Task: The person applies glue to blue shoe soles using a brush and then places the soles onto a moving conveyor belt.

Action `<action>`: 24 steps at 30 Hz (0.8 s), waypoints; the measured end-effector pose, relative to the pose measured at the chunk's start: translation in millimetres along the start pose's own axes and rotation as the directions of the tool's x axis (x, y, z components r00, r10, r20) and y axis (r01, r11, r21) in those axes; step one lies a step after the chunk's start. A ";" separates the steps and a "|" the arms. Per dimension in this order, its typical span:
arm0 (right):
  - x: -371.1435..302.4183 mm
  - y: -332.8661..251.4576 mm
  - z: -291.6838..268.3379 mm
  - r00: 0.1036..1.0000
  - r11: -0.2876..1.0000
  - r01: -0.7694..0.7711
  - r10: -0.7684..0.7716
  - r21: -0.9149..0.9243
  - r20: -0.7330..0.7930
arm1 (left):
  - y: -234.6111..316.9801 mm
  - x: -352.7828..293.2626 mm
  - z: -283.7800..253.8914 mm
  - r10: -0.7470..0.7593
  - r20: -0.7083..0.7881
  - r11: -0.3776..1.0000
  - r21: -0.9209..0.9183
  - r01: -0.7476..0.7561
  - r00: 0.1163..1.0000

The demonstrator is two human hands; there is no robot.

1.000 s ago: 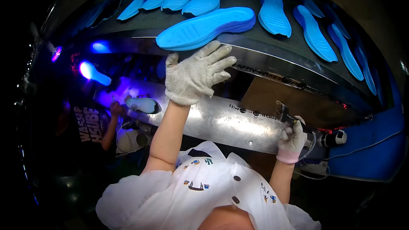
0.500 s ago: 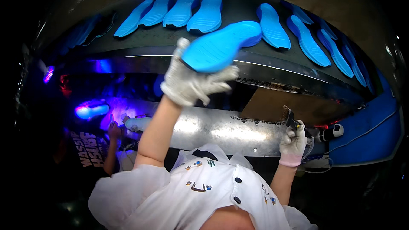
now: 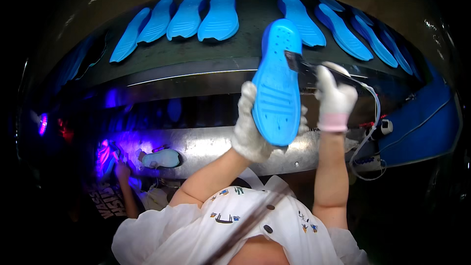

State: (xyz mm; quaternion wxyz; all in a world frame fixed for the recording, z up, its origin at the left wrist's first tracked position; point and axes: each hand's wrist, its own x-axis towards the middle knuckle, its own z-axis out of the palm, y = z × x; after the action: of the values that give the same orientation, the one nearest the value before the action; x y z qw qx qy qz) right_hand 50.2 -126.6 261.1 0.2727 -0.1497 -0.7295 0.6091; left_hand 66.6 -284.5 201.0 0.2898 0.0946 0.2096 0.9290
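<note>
My gloved left hand (image 3: 250, 127) grips a blue shoe sole (image 3: 277, 98) from beneath, thumb along its left edge and fingertips showing on the right. The sole is tilted up in front of me, with small holes toward its far end and grooves across its near part. In my gloved right hand (image 3: 336, 93) is a dark brush (image 3: 293, 61) with a pale tube (image 3: 375, 103) trailing from it. The brush's bristle end meets the sole's right edge, partly overlapping it. Motion blurs the brush handle and that hand slightly.
Beyond my hands a dark conveyor belt (image 3: 255, 44) carries several blue soles (image 3: 218, 17) on both sides. A metal ledge (image 3: 211, 147) lies below it. At the left, under purple light, another person's hand (image 3: 121, 171) works near a pale sole (image 3: 163, 158). A blue panel (image 3: 422, 127) stands right.
My left hand has brought the sole nearer and turned it upright. My right hand has risen and moved inward, bringing the brush to the sole. Soles on the belt have shifted left.
</note>
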 end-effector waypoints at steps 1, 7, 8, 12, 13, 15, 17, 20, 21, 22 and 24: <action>-8.1 5.3 12.8 0.940 0.936 0.335 -0.340 -0.107 -0.026 | -5.7 -6.4 3.2 0.019 -0.043 1.000 0.023 -0.018 0.999; -109.3 5.5 -11.7 0.638 0.609 0.765 -0.671 -0.212 0.378 | 6.1 -21.3 -34.3 0.150 0.041 0.989 -0.013 -0.150 0.988; -115.4 1.1 -20.2 0.688 0.679 0.707 -0.597 -0.197 0.412 | 5.2 -23.7 -36.3 0.161 0.042 0.987 0.012 -0.161 0.986; -78.2 -0.2 -3.2 0.731 0.724 0.681 -0.660 -0.112 0.173 | -11.4 -28.6 -25.6 0.070 0.260 0.975 -0.224 -0.010 0.963; -69.5 -1.0 5.3 0.691 0.677 0.723 -0.710 -0.141 0.134 | -16.3 -31.6 -20.2 0.049 0.066 0.985 -0.166 -0.038 0.997; -78.1 5.6 7.9 0.569 0.575 0.817 -0.790 -0.047 0.227 | -24.7 -37.4 -15.2 0.050 -0.079 0.991 -0.121 -0.059 0.996; -87.1 4.7 -1.3 0.623 0.679 0.728 -0.711 0.092 0.326 | -21.0 -42.3 -21.1 0.064 -0.109 0.993 -0.094 -0.075 0.992; -72.3 0.8 -4.0 0.944 0.929 0.289 -0.316 0.230 0.091 | -18.0 -34.9 -20.1 0.085 0.177 0.994 -0.090 -0.070 0.981; -65.2 10.4 -2.7 0.846 0.859 0.501 -0.512 0.110 0.149 | -24.4 -37.1 -19.4 0.110 0.059 0.988 -0.115 -0.103 0.992; -65.0 16.7 -0.4 0.651 0.668 0.744 -0.731 0.022 0.204 | -30.9 -37.7 -18.4 0.137 -0.049 0.981 -0.135 -0.142 0.989; -72.4 16.7 -6.5 0.543 0.609 0.785 -0.764 0.110 0.349 | -31.8 -32.8 -17.8 0.109 -0.026 0.978 -0.177 -0.112 0.994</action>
State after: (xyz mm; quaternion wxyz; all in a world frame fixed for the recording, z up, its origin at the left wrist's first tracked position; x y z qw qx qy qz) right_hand 110.4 -157.6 230.0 0.3696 0.2942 -0.7746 0.4205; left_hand 103.9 -285.8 169.2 0.2433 0.0724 0.1222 0.9595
